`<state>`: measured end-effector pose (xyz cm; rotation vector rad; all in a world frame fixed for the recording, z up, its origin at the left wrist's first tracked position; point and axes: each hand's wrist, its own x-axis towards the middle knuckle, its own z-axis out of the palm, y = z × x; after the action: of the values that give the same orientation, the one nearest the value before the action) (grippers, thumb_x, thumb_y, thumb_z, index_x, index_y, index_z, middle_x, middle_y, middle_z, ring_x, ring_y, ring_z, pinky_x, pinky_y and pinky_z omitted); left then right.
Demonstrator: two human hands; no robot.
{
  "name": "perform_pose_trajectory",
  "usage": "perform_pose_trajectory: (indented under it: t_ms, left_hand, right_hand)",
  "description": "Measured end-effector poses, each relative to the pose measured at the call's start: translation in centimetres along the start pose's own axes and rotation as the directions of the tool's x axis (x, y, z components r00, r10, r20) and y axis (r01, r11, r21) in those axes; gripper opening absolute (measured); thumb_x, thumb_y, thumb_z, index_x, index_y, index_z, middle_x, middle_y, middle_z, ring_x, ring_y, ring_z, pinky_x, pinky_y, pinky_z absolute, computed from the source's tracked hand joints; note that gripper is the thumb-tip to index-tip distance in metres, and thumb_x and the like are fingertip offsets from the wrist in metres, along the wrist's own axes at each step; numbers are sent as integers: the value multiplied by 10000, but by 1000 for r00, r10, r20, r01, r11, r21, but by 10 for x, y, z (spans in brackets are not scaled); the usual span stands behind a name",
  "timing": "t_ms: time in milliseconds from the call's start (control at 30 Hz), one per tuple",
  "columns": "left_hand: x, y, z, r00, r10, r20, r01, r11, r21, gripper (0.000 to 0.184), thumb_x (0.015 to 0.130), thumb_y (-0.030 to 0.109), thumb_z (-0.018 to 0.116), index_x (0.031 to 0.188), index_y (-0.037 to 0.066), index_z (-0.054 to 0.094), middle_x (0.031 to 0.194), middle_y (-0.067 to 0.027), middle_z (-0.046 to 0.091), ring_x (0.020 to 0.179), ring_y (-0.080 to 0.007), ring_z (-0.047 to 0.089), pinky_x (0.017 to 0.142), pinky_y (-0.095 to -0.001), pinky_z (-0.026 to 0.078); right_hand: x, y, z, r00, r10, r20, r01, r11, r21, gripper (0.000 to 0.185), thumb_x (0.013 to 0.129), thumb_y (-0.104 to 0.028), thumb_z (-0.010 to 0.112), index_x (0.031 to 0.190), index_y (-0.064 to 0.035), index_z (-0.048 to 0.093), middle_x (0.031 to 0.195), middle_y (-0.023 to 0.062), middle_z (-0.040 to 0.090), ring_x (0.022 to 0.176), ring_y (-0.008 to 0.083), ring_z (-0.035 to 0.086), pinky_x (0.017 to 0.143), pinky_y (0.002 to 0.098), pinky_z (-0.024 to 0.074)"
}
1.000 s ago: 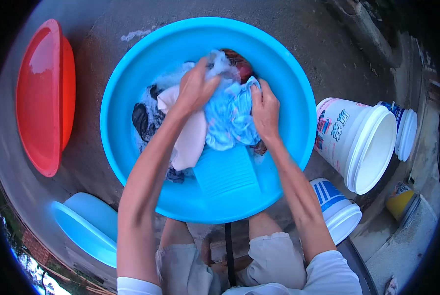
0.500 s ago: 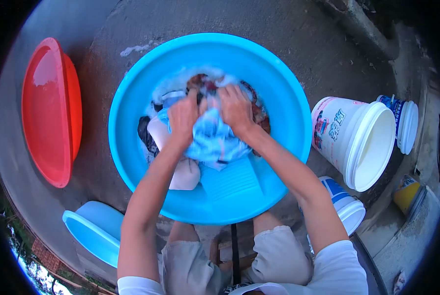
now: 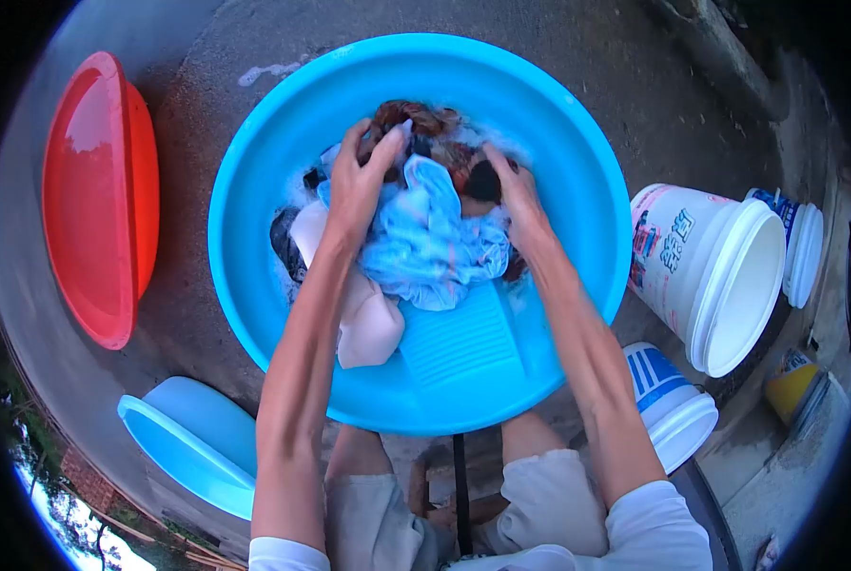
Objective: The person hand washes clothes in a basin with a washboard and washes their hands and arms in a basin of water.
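Note:
Inside a large blue basin [image 3: 254,276] lie wet clothes among suds. A light blue garment [image 3: 430,252] is bunched in the middle, touching the top of the ridged washboard section [image 3: 463,338]. My left hand [image 3: 361,181] rests on the far left of the pile, thumb and fingers apart beside a brown garment [image 3: 416,119]. On the right of the pile, my right hand [image 3: 520,195] has its fingers stretched beside a piece of black cloth [image 3: 483,181]; some fingertips are hidden. A pale pink piece [image 3: 366,324] lies nearer my left forearm.
A red basin [image 3: 88,209] stands on the left, with a smaller light blue basin [image 3: 187,443] nearer me. To the right are a large white bucket [image 3: 677,257], a blue-and-white bucket [image 3: 673,409], another lidded bucket [image 3: 801,252] and a yellow container [image 3: 792,385].
My hands were close together on the light blue garment and have moved apart to either side. That garment now lies loose and more spread out. The view has shifted slightly.

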<state>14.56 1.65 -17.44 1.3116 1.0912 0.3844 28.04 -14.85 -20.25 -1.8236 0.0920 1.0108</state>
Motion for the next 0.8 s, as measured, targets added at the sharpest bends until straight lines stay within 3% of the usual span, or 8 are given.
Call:
perform_pose_trajectory:
  t_ms: [100, 133, 200, 400, 567, 700, 767, 800]
  left_hand:
    - [-50, 24, -26, 980, 110, 167, -117, 992, 36, 559, 763, 333, 718, 1183, -3, 564, 1168, -202, 564, 1073, -297, 549, 916, -360, 423]
    - [-75, 21, -40, 955, 187, 232, -233, 953, 193, 510, 745, 322, 725, 1131, 17, 588, 1114, -199, 562, 1024, -313, 550, 882, -367, 431]
    - [-116, 24, -56, 888, 297, 352, -431, 806, 406, 412, 689, 281, 738, 1009, 50, 620, 1007, -185, 544, 923, -336, 535, 798, -389, 433]
    - [-125, -6, -31, 802, 461, 380, -587, 488, 646, 258, 650, 230, 687, 856, 98, 608, 923, -163, 529, 839, -332, 524, 675, -422, 421]
    - [-28, -4, 12, 878, 420, 231, -419, 439, 795, 159, 807, 225, 581, 786, 67, 587, 809, -197, 594, 709, -353, 603, 605, -439, 488]
    - [18, -9, 27, 926, 354, 134, -297, 460, 837, 244, 832, 273, 550, 777, 48, 626, 754, -218, 610, 700, -388, 614, 640, -465, 496]
    - [23, -6, 27, 984, 177, -13, -84, 530, 844, 307, 845, 305, 523, 789, 35, 657, 730, -224, 616, 701, -394, 622, 659, -477, 493]
    - [22, -14, 21, 969, 248, -12, -155, 645, 748, 287, 831, 299, 558, 824, 32, 660, 741, -206, 612, 694, -380, 608, 634, -476, 469]
  right_hand:
    - [-41, -34, 0, 884, -403, 237, 453, 865, -218, 364, 796, -303, 659, 926, 26, 576, 811, 94, 564, 767, 177, 519, 700, 295, 423]
    - [-67, -44, -7, 891, -276, 361, 394, 865, -310, 292, 775, -229, 643, 938, 3, 573, 916, 118, 573, 860, 217, 537, 761, 343, 425]
    - [-107, -43, -19, 689, -459, 561, 724, 454, -519, 285, 750, -154, 608, 992, -16, 550, 1070, 159, 544, 986, 300, 513, 849, 443, 392]
    - [-120, 13, 2, 571, -597, 564, 750, 100, -654, 463, 733, -104, 566, 1176, -19, 464, 1176, 194, 495, 1052, 360, 468, 887, 533, 344]
    - [-20, 16, 27, 706, -596, 381, 570, 159, -806, 332, 830, -76, 483, 1160, -35, 471, 990, 172, 571, 869, 346, 556, 737, 444, 450]
    - [35, 12, 31, 811, -577, 94, 540, 677, -500, 245, 893, -187, 466, 1069, -43, 557, 905, 215, 617, 832, 391, 591, 764, 462, 457]
    - [40, 20, 27, 780, -622, 74, 569, 656, -496, 329, 929, -297, 423, 1008, -32, 601, 967, 205, 626, 843, 408, 581, 790, 461, 451]
    - [26, 3, 21, 940, -335, 68, 321, 795, -515, 360, 931, -325, 418, 998, -22, 599, 970, 205, 622, 861, 408, 572, 795, 458, 442]
